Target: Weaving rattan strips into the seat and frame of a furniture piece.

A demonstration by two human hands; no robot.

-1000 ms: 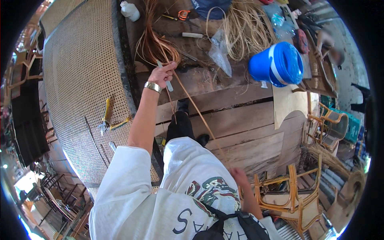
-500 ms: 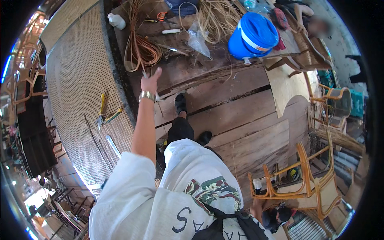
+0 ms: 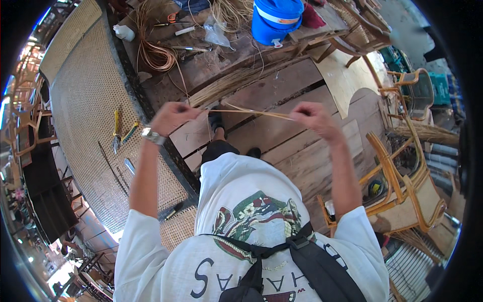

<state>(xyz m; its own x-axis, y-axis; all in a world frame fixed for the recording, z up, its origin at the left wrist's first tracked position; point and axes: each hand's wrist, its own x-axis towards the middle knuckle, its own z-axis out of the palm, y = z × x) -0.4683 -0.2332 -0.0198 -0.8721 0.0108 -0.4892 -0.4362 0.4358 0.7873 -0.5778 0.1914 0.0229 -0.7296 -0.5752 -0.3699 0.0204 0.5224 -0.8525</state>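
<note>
Between my two hands a thin, pale cane strip point(image 3: 246, 111) is stretched nearly level above the floor. My left hand point(image 3: 175, 119), with a metal watch at the wrist, pinches its left end. The right end is pinched in my right hand point(image 3: 315, 119), slightly blurred. A loose piece of strip rises beside the stretched one, and a strand runs from my left hand up toward the reddish-brown cane coil point(image 3: 157, 59) on the work table. To the left, yellow-handled pliers point(image 3: 117, 130) lie on a woven cane panel point(image 3: 83, 95).
A blue lidded water jug point(image 3: 275, 22) stands on the wooden table point(image 3: 166, 83), near a clear plastic bag point(image 3: 216, 32) and a white bottle point(image 3: 124, 33). At the right, a rattan chair frame point(image 3: 387, 161) lies tipped. A dark edge point(image 3: 132, 75) borders the woven panel.
My left hand has drawn back from beside the cane coil toward me. My right hand has come into view, and the strip now spans both hands. The view has shifted.
</note>
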